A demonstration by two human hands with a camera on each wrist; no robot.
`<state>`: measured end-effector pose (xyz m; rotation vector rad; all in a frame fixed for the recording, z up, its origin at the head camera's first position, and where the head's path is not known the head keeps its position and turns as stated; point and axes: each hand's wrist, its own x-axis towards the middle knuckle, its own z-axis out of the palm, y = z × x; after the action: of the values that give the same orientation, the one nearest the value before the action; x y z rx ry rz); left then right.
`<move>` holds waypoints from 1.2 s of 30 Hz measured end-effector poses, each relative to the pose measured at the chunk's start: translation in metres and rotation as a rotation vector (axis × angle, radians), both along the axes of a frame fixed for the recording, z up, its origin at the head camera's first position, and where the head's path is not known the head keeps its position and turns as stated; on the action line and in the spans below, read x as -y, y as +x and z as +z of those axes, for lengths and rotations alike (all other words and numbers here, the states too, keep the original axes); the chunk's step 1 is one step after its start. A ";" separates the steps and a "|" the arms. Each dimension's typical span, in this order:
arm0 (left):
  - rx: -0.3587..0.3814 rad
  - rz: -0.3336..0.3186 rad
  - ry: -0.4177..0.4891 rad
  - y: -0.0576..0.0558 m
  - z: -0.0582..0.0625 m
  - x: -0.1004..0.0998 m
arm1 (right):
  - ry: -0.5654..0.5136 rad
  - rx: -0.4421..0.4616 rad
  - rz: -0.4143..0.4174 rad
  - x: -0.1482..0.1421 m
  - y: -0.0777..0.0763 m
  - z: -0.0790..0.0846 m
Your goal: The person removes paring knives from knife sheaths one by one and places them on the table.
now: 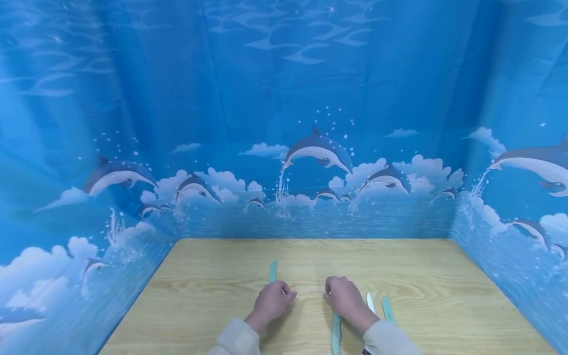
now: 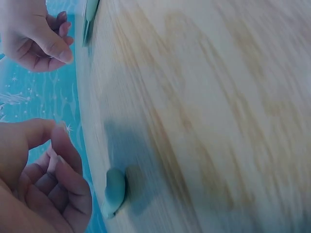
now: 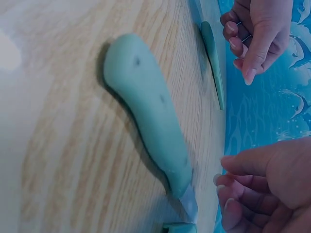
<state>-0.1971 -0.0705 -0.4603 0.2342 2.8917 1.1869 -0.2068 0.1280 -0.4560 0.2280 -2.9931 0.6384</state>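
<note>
My left hand (image 1: 271, 301) is over the table, fingers loosely curled, the thumb close to the index fingertip and nothing seen in its grasp. A slim green piece (image 1: 272, 272) lies just beyond it. To the right, my right hand (image 1: 348, 300) is held the same way, fingers bent and holding nothing visible. Below it lies a green handle (image 1: 336, 335), partly covered by the hand. A pale blade (image 1: 370, 302) and another green piece (image 1: 388, 309) lie beside the right wrist. In the right wrist view, a knife with a curved green handle (image 3: 146, 107) shows a short stretch of metal blade.
The wood-grain table (image 1: 213, 286) bears the green pieces. A blue curtain (image 1: 248, 98) printed with dolphins and clouds encloses its back and both sides.
</note>
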 end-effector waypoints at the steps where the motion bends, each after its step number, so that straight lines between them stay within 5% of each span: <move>1: -0.003 0.015 -0.018 -0.001 0.000 0.001 | -0.002 -0.002 0.000 0.000 0.000 0.000; 7: -0.040 0.097 -0.123 -0.005 -0.001 0.010 | -0.019 -0.021 0.038 0.005 0.002 0.001; 18: -0.039 0.109 -0.121 -0.017 -0.013 0.029 | -0.050 -0.031 0.109 0.018 0.006 0.000; 27: 0.098 0.155 -0.018 -0.025 -0.011 0.043 | -0.058 -0.010 0.102 0.035 0.007 0.003; 36: 0.115 0.131 0.061 -0.034 -0.013 0.053 | -0.097 -0.007 0.139 0.046 0.005 -0.006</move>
<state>-0.2315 -0.1237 -0.4730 -0.0239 2.8120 1.2632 -0.2022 0.0823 -0.4615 0.4332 -2.9491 0.7910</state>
